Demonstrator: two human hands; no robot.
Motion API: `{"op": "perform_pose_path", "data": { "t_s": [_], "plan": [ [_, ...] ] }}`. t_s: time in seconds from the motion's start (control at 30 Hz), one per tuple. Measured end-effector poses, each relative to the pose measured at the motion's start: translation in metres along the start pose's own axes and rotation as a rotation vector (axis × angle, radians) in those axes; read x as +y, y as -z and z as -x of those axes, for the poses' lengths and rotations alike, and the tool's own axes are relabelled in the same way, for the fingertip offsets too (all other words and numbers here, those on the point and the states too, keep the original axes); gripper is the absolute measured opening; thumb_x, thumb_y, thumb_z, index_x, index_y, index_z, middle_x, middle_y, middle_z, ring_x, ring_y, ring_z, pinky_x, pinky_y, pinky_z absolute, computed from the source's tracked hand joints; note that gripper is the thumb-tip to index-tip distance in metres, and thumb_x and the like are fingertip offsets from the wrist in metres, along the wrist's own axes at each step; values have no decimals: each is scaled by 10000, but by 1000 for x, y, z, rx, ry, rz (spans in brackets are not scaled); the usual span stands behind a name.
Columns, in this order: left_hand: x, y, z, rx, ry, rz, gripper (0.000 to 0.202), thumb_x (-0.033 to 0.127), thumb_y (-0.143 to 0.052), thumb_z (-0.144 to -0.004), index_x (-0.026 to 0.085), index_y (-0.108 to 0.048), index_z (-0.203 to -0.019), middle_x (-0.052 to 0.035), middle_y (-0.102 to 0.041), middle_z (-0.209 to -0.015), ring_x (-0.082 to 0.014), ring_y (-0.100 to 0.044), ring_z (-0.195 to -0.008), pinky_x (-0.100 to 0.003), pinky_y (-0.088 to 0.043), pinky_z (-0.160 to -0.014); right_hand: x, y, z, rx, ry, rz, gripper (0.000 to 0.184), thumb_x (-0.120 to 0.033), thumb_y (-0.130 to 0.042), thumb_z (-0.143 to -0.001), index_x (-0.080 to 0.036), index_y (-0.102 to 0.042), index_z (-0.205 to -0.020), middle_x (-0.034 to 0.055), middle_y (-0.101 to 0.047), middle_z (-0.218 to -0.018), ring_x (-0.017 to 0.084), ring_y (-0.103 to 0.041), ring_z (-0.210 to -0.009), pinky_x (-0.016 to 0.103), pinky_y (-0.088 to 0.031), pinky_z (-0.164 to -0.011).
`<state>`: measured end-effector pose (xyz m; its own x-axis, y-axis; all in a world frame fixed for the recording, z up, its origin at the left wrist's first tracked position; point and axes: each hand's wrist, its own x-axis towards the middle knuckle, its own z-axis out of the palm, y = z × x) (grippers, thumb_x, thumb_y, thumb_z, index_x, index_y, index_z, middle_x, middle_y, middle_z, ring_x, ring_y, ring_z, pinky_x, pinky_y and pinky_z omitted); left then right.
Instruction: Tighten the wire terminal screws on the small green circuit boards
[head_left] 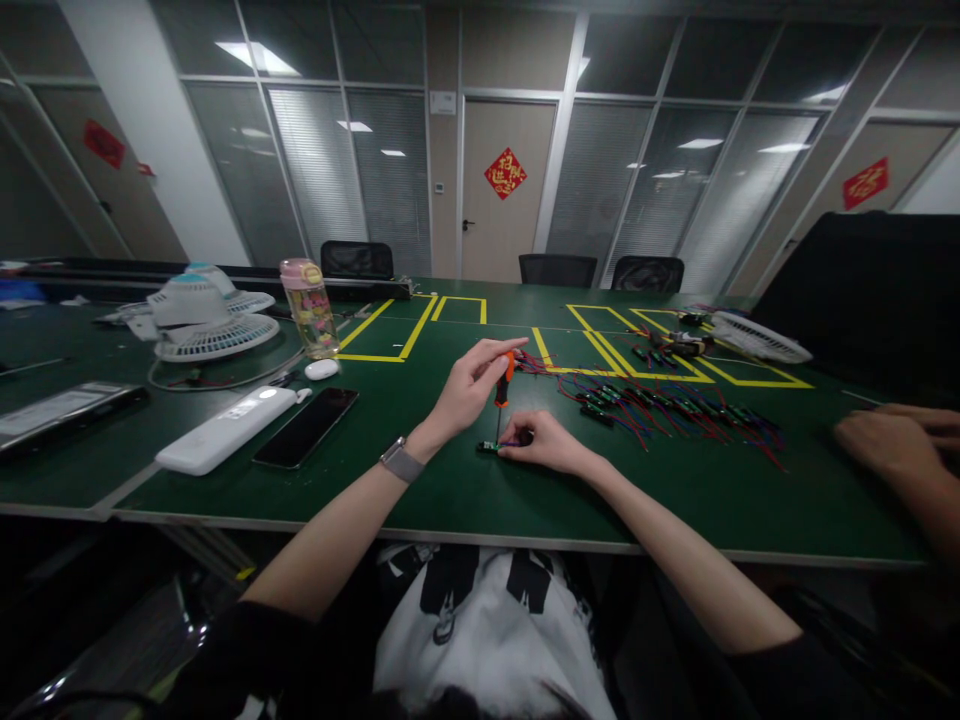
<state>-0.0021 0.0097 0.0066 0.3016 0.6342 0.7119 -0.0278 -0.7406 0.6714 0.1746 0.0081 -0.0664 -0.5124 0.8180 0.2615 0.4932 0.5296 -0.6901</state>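
Over a green table (pixel 435 505), the left hand (pixel 469 385) clasped a screwdriver (pixel 502 395); the right hand (pixel 551 442) pinched a board (pixel 487 447).

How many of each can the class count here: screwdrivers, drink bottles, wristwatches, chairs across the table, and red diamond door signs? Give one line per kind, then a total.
Screwdriver: 1
Drink bottle: 1
Wristwatch: 1
Chairs: 3
Red door signs: 3
Total: 9
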Motion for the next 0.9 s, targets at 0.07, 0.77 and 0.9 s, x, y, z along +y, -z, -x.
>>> {"op": "perform_pose_path", "data": {
  "t_s": [0.07,0.77,0.9],
  "plan": [
    [0,-2,0,-25,30,57,343,286,-480,-942,201,-613,-1247,-70,-661,-1053,-149,-632,-921,-271,-490,-823,0,0,0,0,1,5,129,-246,-738,-715,-132,-685,-744,7,-628,-664,116,-524,-591,233,-401,-572],
    [-7,-2,0,159,-15,-116,192,296,-659,-828,185,-687,-982,-44,-628,-976,-139,-610,-877,-238,-484,-777,0,1,0,-5,13,-16,105,-227,-731,-720,-133,-698,-755,19,-638,-692,121,-540,-613,234,-414,-571],
    [-5,1,-3,60,46,74,267,299,-502,-921,181,-680,-1081,-77,-663,-1085,-164,-648,-951,-278,-493,-850,1,1,0,-15,11,-17,111,-229,-731,-723,-130,-701,-762,19,-636,-693,117,-534,-609,235,-418,-579]
  ]
}}
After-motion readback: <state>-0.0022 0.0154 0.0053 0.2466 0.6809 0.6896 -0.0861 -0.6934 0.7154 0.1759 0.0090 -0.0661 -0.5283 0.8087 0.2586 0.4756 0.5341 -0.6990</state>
